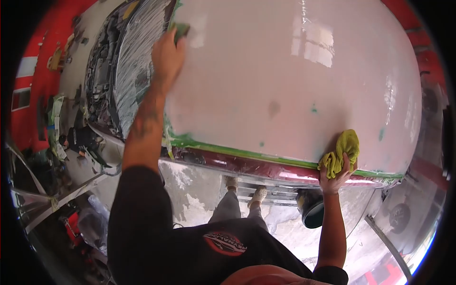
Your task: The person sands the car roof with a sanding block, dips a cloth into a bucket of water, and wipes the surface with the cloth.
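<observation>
A car roof, pale pinkish-white, glossy and marked with small green and grey spots, spreads out before me. My left hand is closed around a dark green pad at the roof's far left edge, beside the windshield; part of the pad is hidden by my fingers. Bunched in my right hand is a yellow cloth, resting on the near right edge of the roof. Green masking tape runs along the near edge, above a dark red strip of bodywork.
Streaky film covers the windshield, with an exposed engine bay beyond. My feet are on a slatted metal platform; a black bucket stands right of it. Metal stands and clutter lie left. A metal bar is lower right.
</observation>
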`<state>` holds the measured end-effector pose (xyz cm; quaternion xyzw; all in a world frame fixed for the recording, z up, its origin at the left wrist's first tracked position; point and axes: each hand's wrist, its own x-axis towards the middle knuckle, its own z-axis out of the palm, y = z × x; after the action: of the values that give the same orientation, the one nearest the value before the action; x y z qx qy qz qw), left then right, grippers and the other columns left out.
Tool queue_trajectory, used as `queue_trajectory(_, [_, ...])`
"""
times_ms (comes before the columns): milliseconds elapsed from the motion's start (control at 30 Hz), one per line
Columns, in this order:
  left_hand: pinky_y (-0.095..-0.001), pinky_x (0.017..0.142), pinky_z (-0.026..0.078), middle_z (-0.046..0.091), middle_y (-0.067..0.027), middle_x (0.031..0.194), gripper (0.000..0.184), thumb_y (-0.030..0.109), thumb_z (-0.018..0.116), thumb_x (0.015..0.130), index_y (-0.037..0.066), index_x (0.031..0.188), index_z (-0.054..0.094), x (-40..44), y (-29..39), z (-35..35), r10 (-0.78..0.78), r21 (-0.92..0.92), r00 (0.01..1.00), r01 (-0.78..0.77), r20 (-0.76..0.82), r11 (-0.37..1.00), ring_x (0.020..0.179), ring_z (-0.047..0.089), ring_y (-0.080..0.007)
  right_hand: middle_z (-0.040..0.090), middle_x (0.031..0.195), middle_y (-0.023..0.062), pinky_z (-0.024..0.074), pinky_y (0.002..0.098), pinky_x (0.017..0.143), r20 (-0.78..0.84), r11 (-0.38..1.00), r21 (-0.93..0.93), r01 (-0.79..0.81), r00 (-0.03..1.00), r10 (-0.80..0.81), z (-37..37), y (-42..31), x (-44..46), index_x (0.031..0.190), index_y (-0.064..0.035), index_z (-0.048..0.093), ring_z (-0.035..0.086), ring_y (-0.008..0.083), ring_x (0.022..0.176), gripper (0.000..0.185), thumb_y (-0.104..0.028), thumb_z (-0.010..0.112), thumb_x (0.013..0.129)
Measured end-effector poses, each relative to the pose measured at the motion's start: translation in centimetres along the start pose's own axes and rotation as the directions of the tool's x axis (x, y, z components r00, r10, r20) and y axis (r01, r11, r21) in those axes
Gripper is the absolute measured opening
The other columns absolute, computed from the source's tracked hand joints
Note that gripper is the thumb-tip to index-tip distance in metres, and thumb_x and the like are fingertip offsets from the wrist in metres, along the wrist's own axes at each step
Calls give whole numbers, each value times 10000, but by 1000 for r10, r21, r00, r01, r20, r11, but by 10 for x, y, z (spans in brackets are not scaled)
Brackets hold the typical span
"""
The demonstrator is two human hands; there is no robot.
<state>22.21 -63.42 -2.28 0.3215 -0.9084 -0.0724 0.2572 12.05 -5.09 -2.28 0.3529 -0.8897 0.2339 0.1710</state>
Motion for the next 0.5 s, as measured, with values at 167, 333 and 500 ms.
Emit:
queue_trajectory(167, [-480,933,480,672,-192,1163,405,247,619,918,57,1275,614,58,-9,29,-50,7,998,49,50,999,1052,624,-413,432,1325,245,348,593,1020,8,1000,12,6,1000,-7,-4,-5,1,1399,-54,415,403,452,1233,742,-386,711,805])
queue_trajectory(333, [-487,991,426,600,-230,1289,466,54,597,841,-7,1302,570,-115,37,-56,315,-174,941,-293,120,940,1180,563,-410,412,1327,270,372,600,1003,17,1000,5,0,1000,0,-1,1,-4,1395,-49,407,405,463,1234,751,-425,696,812])
queue_trajectory(500, [-483,982,432,617,-214,1262,458,53,625,834,15,1288,587,-37,19,-28,301,-226,946,-269,119,936,1142,578,-408,431,1340,247,420,571,980,17,999,-17,36,999,-35,-4,-1,1,1404,-65,383,467,442,1194,751,-469,670,839])
